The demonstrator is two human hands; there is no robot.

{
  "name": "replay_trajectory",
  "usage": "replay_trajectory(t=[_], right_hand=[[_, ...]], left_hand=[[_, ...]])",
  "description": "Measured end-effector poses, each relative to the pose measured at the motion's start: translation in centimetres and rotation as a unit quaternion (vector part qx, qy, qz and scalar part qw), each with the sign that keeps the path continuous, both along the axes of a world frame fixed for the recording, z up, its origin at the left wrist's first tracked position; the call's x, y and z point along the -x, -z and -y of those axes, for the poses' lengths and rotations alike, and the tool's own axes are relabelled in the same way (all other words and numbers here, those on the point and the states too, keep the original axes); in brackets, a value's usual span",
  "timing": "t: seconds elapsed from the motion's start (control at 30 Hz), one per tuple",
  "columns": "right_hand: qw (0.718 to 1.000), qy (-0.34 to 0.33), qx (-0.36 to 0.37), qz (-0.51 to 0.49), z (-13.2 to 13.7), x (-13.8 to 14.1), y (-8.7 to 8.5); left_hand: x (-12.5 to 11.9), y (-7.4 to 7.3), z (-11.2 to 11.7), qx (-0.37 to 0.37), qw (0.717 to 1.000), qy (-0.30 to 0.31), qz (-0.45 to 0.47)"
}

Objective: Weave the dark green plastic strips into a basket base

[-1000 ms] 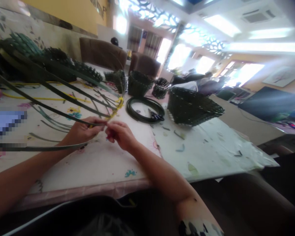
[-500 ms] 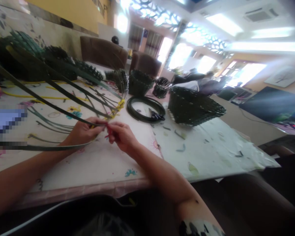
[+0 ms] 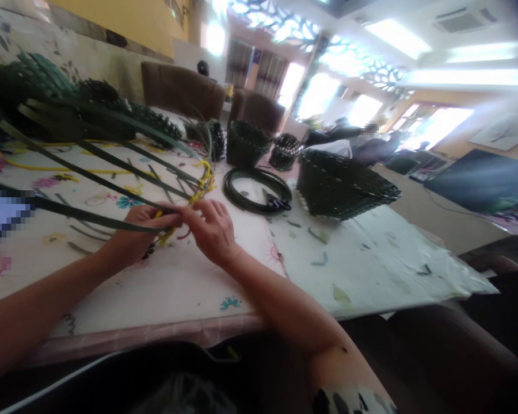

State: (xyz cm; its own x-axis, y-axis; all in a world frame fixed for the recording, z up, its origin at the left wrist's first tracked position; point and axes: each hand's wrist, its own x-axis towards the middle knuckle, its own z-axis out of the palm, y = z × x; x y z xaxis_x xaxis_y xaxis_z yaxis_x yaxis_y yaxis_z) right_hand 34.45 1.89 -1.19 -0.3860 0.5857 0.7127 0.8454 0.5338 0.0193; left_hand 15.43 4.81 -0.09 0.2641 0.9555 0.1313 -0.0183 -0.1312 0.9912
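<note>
My left hand (image 3: 144, 227) is closed around the near part of a weaving of long dark green flat strips (image 3: 103, 195), which fan out to the left and curve upward. A yellow strip (image 3: 202, 178) is worked across their right ends. My right hand (image 3: 213, 230) meets the left at the same edge, its thumb and forefinger pinched by the strips. From beneath these fingers pokes a short red strip end (image 3: 183, 236). The fingertips partly cover the spot, so how the red piece is held is hard to see.
A coil of dark strip (image 3: 231, 198) with scissors (image 3: 277, 201) lies beyond my hands. Woven baskets (image 3: 345, 184) stand farther back, and cut scraps (image 3: 317, 234) dot the tablecloth. A blurred-out bluish object (image 3: 4, 215) lies at left. Brown chairs (image 3: 181, 86) stand behind the table.
The strip weaving has turned a little in my hands, and its near strip now sits higher. My right hand has shifted slightly up, its fingers now laid over the edge; less of the red strip shows.
</note>
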Motion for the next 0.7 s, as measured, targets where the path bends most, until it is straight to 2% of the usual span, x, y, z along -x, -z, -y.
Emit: replay_trajectory(t=[0.1, 0.27, 0.37, 0.43, 0.47, 0.5, 0.57, 0.63, 0.67, 0.7], right_hand=[[1.0, -0.021, -0.009, 0.019, -0.1, -0.1, 0.1], [0.998, -0.045, 0.031, 0.007, 0.3, 0.0, -0.1], [0.99, -0.057, 0.075, -0.107, 0.7, 0.5, 0.0], [0.955, -0.074, 0.14, -0.252, 0.9, 0.9, 0.0], [0.919, -0.089, 0.188, -0.335, 1.0, 1.0, -0.1], [0.869, -0.109, 0.247, -0.415, 1.2, 1.1, -0.2], [0.733, -0.152, 0.376, -0.546, 1.3, 1.1, -0.6], [0.594, -0.19, 0.491, -0.608, 1.2, 0.9, -0.9], [0.543, -0.205, 0.533, -0.615, 1.1, 0.8, -0.9], [0.512, -0.218, 0.562, -0.612, 0.9, 0.6, -1.0]], left_hand=[[0.0, 0.3, 0.1, 0.013, 1.0, 0.001, 0.008], [-0.4, 0.2, 0.6, 0.043, 0.999, -0.003, 0.031], [-0.8, -0.3, 1.2, 0.024, 0.999, -0.011, 0.023], [-0.9, -0.6, 1.4, -0.019, 1.0, -0.009, -0.013], [-0.9, -0.8, 1.5, -0.044, 0.998, -0.006, -0.04], [-0.8, -0.8, 1.5, -0.069, 0.995, 0.0, -0.069], [-0.5, -0.9, 1.4, -0.122, 0.985, 0.01, -0.119], [-0.3, -0.8, 1.3, -0.175, 0.973, 0.015, -0.149], [-0.2, -0.7, 1.3, -0.196, 0.968, 0.016, -0.157], [-0.1, -0.7, 1.3, -0.209, 0.964, 0.016, -0.161]])
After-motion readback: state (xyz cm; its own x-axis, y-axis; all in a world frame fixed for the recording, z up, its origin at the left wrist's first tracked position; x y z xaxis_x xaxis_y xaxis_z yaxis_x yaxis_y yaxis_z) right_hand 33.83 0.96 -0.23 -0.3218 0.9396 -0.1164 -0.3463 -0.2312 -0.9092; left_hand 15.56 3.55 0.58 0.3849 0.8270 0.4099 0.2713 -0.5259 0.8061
